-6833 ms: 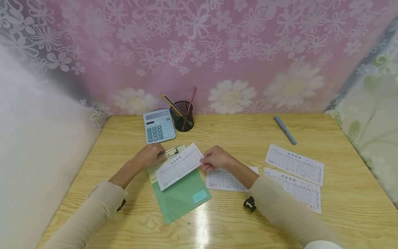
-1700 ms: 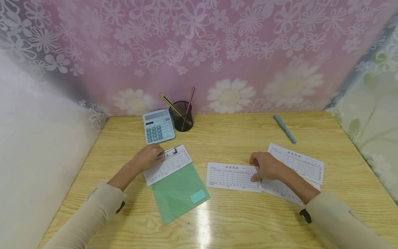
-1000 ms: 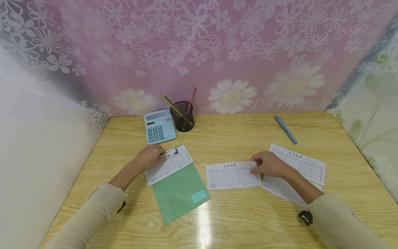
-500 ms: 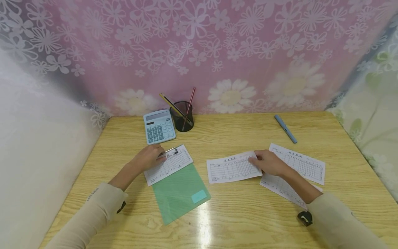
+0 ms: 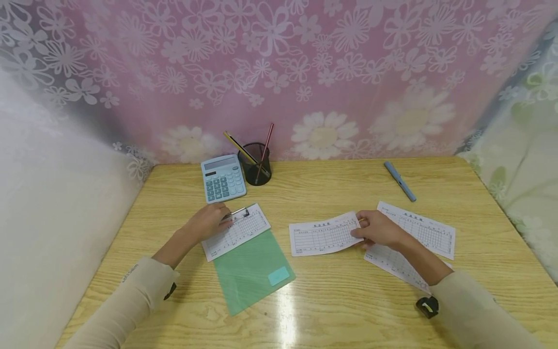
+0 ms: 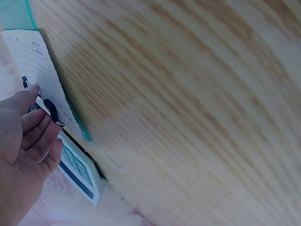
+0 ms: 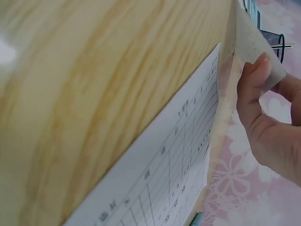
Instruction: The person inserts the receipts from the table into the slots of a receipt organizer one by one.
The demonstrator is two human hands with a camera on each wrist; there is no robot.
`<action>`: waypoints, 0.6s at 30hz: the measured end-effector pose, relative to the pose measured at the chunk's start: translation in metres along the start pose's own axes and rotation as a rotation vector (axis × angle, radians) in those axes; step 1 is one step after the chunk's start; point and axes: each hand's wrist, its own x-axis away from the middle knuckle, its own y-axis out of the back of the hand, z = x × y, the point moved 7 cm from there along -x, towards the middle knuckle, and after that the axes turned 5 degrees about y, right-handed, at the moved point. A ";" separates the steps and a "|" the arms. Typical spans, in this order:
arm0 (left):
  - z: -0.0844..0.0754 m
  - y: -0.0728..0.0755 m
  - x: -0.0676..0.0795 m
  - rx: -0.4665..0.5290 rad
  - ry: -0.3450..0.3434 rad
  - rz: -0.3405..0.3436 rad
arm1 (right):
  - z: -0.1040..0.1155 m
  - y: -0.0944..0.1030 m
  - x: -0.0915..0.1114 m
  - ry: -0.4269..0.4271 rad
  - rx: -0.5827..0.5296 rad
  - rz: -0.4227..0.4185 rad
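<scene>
My left hand pinches the metal clip at the top of a green clip folder. Under that clip lies a white printed form slip, covering the folder's upper part. In the left wrist view, thumb and fingers meet at the black-ended clip. My right hand pinches the right end of another form slip between thumb and fingers. This slip bends, its held end raised, as the right wrist view also shows. Two more slips lie right of that hand, one partly hidden under the forearm.
A blue calculator stands just behind the folder. Beside it is a black mesh pen cup with pencils. A blue-grey pen lies at the back right of the wooden table. A floral curtain hangs behind.
A slip earlier held by my right hand now lies under the clip. My right hand has moved right, pinched the middle slip and lifted its end. My left hand has stayed at the clip.
</scene>
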 end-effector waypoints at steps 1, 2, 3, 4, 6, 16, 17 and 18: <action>0.000 0.000 0.000 0.002 -0.003 -0.002 | 0.001 0.001 0.000 0.009 0.005 -0.009; 0.000 0.000 0.000 0.002 -0.004 -0.003 | 0.001 0.002 0.000 0.011 0.014 -0.025; 0.000 0.000 0.000 0.003 -0.005 -0.004 | 0.001 0.003 0.000 0.013 0.025 -0.042; 0.000 0.000 0.000 0.003 -0.006 -0.006 | 0.002 0.005 0.000 0.022 0.034 -0.061; 0.000 0.000 0.000 0.004 -0.009 -0.007 | 0.004 0.008 0.001 0.035 0.053 -0.100; 0.000 0.000 0.000 0.008 -0.006 -0.009 | 0.024 0.003 -0.007 0.063 -0.045 -0.113; 0.000 -0.001 0.000 0.008 -0.005 -0.007 | 0.028 0.002 -0.008 0.061 -0.051 -0.114; 0.000 -0.001 0.000 0.008 -0.003 -0.004 | 0.031 0.001 -0.009 0.057 -0.046 -0.117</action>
